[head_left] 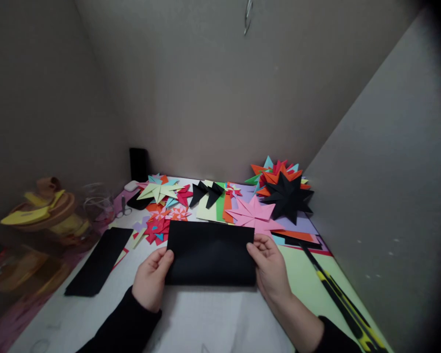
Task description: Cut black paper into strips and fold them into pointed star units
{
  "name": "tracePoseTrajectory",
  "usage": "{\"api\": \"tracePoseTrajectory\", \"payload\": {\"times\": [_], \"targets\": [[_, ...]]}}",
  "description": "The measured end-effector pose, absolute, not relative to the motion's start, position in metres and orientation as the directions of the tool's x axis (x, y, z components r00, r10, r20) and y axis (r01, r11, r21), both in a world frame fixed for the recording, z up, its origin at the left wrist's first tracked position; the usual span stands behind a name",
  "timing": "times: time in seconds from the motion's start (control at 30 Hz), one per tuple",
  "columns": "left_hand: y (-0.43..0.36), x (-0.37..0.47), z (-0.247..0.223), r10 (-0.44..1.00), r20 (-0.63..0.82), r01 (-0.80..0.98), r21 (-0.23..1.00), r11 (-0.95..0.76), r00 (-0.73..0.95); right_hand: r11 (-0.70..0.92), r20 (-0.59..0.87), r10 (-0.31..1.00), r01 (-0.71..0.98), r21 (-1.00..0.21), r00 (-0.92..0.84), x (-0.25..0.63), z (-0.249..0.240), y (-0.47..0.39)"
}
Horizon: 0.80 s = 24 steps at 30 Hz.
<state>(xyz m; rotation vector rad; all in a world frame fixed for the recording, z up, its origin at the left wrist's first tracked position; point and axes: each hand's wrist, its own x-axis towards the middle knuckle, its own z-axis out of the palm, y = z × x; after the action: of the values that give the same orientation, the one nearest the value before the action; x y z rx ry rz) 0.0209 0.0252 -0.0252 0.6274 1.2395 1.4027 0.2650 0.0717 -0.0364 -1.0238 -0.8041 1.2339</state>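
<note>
A black rectangular sheet of paper (211,254) is held up between my two hands, above the white table surface (202,318). My left hand (153,277) pinches its left edge, thumb in front. On the right edge, my right hand (274,268) grips the sheet with the thumb on the front and the fingers curled behind. Another black paper strip (100,262) lies on the table to the left. Behind the held sheet are a pink folded star (255,214) and two small black folded pieces (207,193).
Scissors with yellow and black handles (347,309) lie on pale green paper (305,284) at right. A black folded star (290,196) leans on colourful stars at the back right. Small folded stars (160,189) and a dark phone-like object (138,164) stand back left. A basket (51,211) is far left.
</note>
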Motion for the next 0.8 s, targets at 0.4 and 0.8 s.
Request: {"api": "tracePoseTrajectory", "payload": {"times": [0.4, 0.8], "targets": [[0.029, 0.027, -0.011, 0.878, -0.397, -0.456, 0.855, 0.248, -0.268, 0.080, 0.029, 0.972, -0.209, -0.975, 0.233, 0.264, -0.037, 0.071], [0.030, 0.026, -0.014, 0.887, -0.375, -0.399, 0.882, 0.251, -0.270, 0.072, 0.021, 0.985, -0.304, -0.950, 0.169, 0.263, -0.031, 0.070]]}}
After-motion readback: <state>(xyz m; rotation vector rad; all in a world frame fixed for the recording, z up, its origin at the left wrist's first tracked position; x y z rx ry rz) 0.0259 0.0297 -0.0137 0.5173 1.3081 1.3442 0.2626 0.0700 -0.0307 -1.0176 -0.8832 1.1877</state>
